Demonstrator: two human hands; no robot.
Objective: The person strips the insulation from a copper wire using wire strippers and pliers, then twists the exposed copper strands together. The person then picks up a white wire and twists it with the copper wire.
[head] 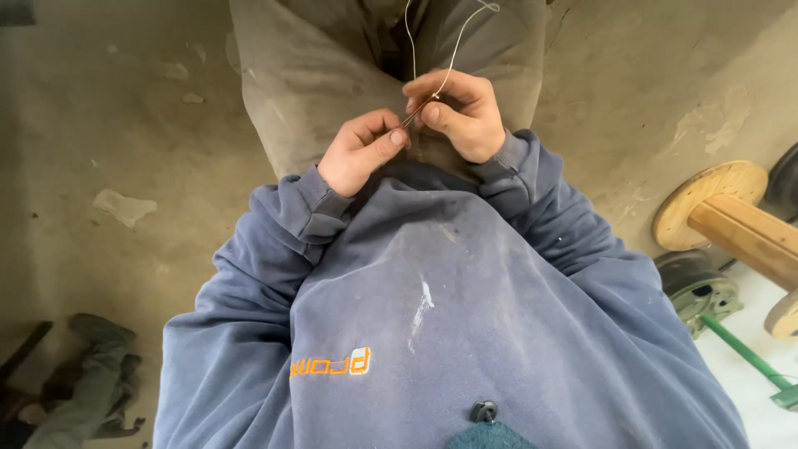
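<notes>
We pinch a thin, pale metal wire (pixel 432 79) between both hands, left hand (pixel 363 150) and right hand (pixel 460 112) clenched on it above our grey trousers (pixel 307 75), its strands looping upward.

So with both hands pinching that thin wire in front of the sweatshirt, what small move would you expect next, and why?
Probably a short twist or pull of the wire with the right hand while the left hand holds firm. Both hands pinch it close together where its end meets the fingertips, and the rest loops up slack toward the trousers. This is only a guess; the joint itself is too small to make out.
</notes>
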